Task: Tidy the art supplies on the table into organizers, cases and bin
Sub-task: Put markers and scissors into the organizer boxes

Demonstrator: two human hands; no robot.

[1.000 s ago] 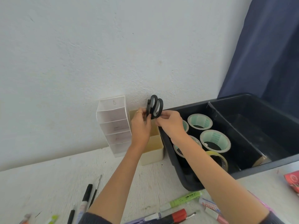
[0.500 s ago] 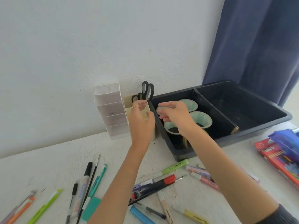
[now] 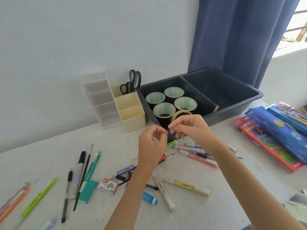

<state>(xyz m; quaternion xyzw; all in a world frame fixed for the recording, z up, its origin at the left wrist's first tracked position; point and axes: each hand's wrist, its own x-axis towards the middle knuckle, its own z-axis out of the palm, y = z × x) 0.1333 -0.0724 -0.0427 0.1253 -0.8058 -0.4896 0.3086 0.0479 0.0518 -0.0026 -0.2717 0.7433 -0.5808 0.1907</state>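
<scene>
Scissors [image 3: 132, 83]: upright, handles up, in cream organizer [image 3: 131, 112] rear cell beyond the fingers, reachable there; left hand [image 3: 152, 143] and right hand [image 3: 189, 128] loosely curled, empty; markers [image 3: 196, 153] loose on table [image 3: 41, 156] beneath, unsorted; tape rolls [image 3: 163, 110] grouped in bin [image 3: 232, 107]

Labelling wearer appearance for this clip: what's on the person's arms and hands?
Both forearms are bare. The left hand wears a thin gold ring on one finger. The right hand shows no ring, watch or glove. No sleeves in view.
</scene>
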